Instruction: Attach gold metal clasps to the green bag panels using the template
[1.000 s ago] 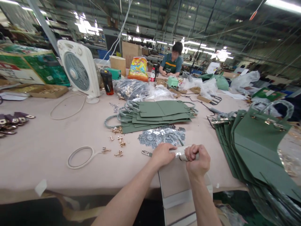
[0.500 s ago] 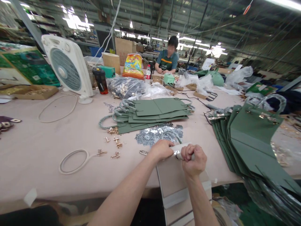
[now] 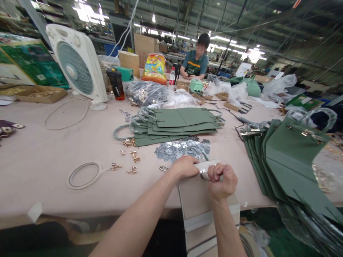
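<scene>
My left hand (image 3: 187,167) grips the upper edge of a beige bag panel (image 3: 194,200) with light-grey bands, which hangs over the table's front edge. Close beside it my right hand (image 3: 223,180) is closed in a fist at the same edge; what it clasps is mostly hidden by the fingers. A small shiny metal plate (image 3: 202,171) shows between the two hands. Just behind them lies a heap of silver metal plates (image 3: 171,150). Left of my left hand is a metal clasp (image 3: 163,168).
Green bag pieces (image 3: 182,117) with wrapped handles are stacked mid-table; more green bag pieces (image 3: 284,153) overhang at right. Gold fittings (image 3: 136,157) and a tape roll (image 3: 84,175) lie left. A fan (image 3: 76,64) and a tumbler (image 3: 115,84) stand behind. A person (image 3: 197,60) sits opposite.
The view has shifted slightly, so the background sits a little higher and farther right. Both hands keep nearly the same place and grip at the panel's edge.
</scene>
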The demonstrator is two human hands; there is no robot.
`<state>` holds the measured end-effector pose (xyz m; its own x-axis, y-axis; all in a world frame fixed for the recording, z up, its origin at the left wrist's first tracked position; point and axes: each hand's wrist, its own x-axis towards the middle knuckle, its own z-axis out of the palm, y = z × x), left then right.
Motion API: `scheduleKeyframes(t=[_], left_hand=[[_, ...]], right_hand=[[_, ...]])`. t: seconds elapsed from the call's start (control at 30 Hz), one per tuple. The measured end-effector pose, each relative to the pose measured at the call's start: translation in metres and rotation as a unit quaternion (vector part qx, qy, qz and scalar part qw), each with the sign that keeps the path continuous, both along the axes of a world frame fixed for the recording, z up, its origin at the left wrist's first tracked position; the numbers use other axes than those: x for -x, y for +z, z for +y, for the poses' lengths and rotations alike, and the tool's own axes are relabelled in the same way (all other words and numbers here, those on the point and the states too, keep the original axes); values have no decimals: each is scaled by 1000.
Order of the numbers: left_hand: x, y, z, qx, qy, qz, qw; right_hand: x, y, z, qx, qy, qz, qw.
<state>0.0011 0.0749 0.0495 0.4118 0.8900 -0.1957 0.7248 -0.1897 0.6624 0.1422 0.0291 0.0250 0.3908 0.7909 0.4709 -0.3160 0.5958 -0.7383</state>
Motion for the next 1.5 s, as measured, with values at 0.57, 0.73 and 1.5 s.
scheduleKeyframes(t=[0.57, 0.73, 1.5], left_hand=[[-8, 9, -1, 43, 11, 45, 998], [-7, 12, 1, 42, -11, 56, 997], [-5, -6, 6, 8, -67, 58, 996]], right_hand=[[1, -5, -1, -48, -37, -4, 998], [3, -9, -1, -45, -51, 8, 998], [-3, -15, 4, -70, -37, 34, 996]])
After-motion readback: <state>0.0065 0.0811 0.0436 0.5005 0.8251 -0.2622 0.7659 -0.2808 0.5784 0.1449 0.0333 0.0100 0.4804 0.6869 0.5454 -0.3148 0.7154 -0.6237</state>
